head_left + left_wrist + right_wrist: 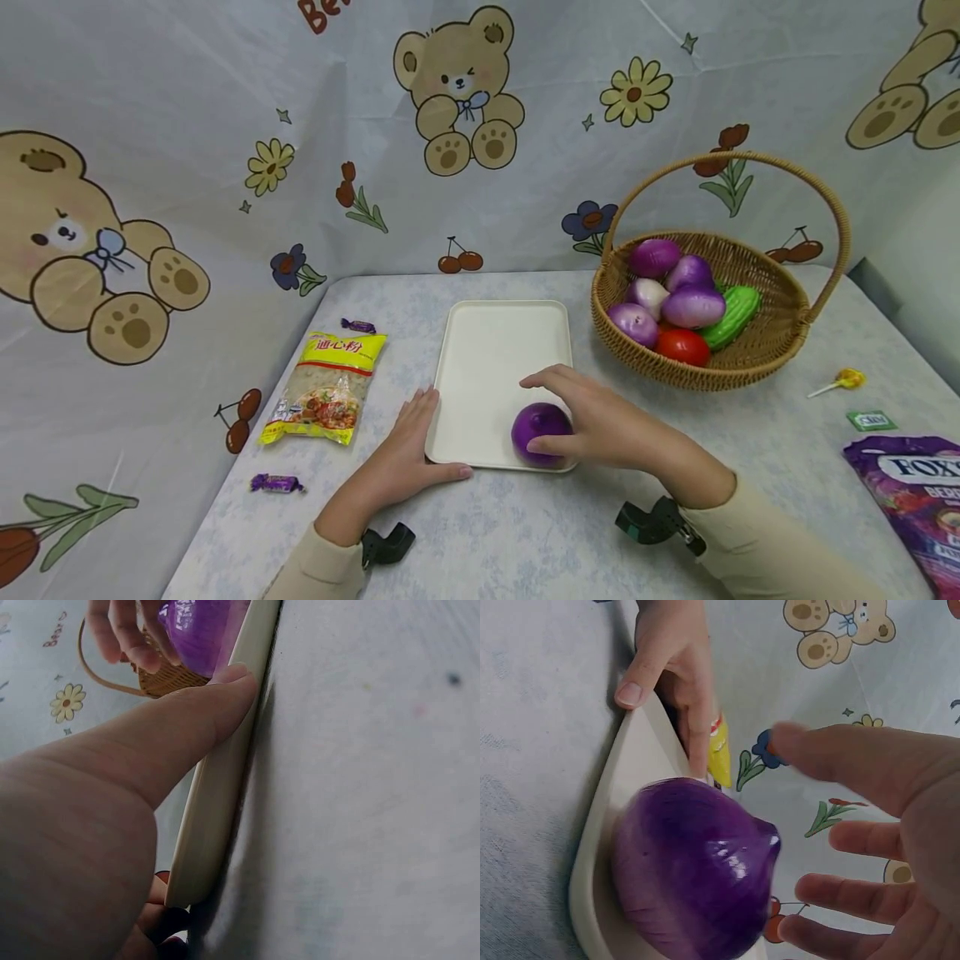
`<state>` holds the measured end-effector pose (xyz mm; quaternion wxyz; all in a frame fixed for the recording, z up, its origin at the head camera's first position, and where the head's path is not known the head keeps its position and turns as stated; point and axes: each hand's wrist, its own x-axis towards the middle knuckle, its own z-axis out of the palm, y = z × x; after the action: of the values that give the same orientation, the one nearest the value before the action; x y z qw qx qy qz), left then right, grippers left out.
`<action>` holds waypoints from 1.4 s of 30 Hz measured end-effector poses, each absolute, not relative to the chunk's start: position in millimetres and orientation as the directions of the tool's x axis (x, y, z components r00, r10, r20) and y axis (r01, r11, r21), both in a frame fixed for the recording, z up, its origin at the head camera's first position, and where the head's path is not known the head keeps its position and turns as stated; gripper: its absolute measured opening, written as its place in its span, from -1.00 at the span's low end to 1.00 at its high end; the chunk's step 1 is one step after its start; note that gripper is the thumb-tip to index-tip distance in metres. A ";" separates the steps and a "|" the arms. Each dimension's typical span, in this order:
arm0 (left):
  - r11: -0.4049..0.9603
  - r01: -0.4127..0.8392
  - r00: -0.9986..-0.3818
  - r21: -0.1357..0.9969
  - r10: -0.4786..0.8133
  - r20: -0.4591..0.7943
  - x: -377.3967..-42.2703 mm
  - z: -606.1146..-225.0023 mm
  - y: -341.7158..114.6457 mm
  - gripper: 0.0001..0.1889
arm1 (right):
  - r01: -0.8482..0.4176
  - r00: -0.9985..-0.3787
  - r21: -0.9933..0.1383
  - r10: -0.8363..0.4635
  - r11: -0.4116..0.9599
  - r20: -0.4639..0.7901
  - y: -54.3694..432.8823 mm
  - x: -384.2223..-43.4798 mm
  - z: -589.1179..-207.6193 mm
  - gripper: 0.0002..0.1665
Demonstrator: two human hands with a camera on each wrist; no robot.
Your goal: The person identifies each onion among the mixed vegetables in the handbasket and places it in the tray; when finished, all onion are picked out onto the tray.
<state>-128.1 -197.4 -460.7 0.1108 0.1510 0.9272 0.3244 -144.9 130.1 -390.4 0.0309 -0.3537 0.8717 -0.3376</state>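
A purple onion [542, 433] sits in the front right corner of a white tray [480, 375], its pointed tip turned up. My right hand [592, 421] hovers over it with fingers spread. In the right wrist view a gap shows between the onion [697, 870] and the fingers [855, 892]. At the tray's front left corner, my left hand [408, 450] touches the rim, fingers along the left side and thumb along the front edge. The left wrist view has that thumb [195, 709] lying straight against the tray wall [217, 802].
Behind on the right, a wicker basket [697, 379] holds several onions, a tomato [682, 347] and a green bumpy vegetable [735, 317]. On the left lie a yellow food bag [326, 387] and purple-wrapped candies [276, 483]. A lollipop [847, 379] and a purple bag [915, 500] lie right.
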 end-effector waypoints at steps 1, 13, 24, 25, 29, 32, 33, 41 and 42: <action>0.743 0.209 -0.930 0.635 0.353 -0.107 -128.1 -460.8 -197.3 0.43 | -0.599 -0.748 -0.608 -0.634 0.521 0.194 130.7 -145.0 -388.4 -0.19; 0.743 0.205 -0.931 0.637 0.349 -0.107 -128.1 -461.0 -197.4 0.43 | -0.663 -0.734 -0.550 -0.586 0.508 0.344 149.7 -155.5 -351.7 -0.29; 0.746 0.201 -0.929 0.635 0.351 -0.118 -128.8 -462.2 -196.7 0.43 | -0.618 -0.785 -0.491 -0.520 0.614 0.337 185.0 -186.7 -315.5 -0.32; 0.748 0.199 -0.930 0.633 0.348 -0.119 -128.6 -462.3 -197.1 0.44 | -0.607 -0.794 -0.486 -0.512 0.629 0.328 188.5 -190.0 -313.0 -0.31; 0.757 0.191 -0.934 0.624 0.337 -0.122 -127.7 -462.4 -198.2 0.44 | -0.539 -0.841 -0.467 -0.474 0.701 0.260 205.1 -204.3 -304.7 -0.23; 0.759 0.186 -0.935 0.624 0.332 -0.125 -127.5 -462.7 -198.6 0.44 | -0.476 -0.879 -0.438 -0.436 0.763 0.194 219.8 -215.0 -301.3 -0.16; 0.759 0.184 -0.935 0.624 0.331 -0.128 -127.3 -462.4 -198.7 0.44 | -0.458 -0.888 -0.428 -0.425 0.779 0.175 224.7 -218.5 -301.0 -0.13; 0.756 0.182 -0.934 0.629 0.333 -0.129 -126.3 -460.2 -197.6 0.43 | -0.317 -0.940 -0.408 -0.340 0.856 0.018 261.9 -239.5 -305.5 0.08; 0.754 0.181 -0.934 0.631 0.333 -0.129 -126.3 -460.1 -197.2 0.43 | -0.301 -0.944 -0.402 -0.329 0.865 0.000 265.6 -241.2 -306.1 0.10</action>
<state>-126.3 -197.2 -460.1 0.1172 0.1383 0.9291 0.3224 -241.2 265.6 -306.1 0.0341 -0.1633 0.9649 -0.2026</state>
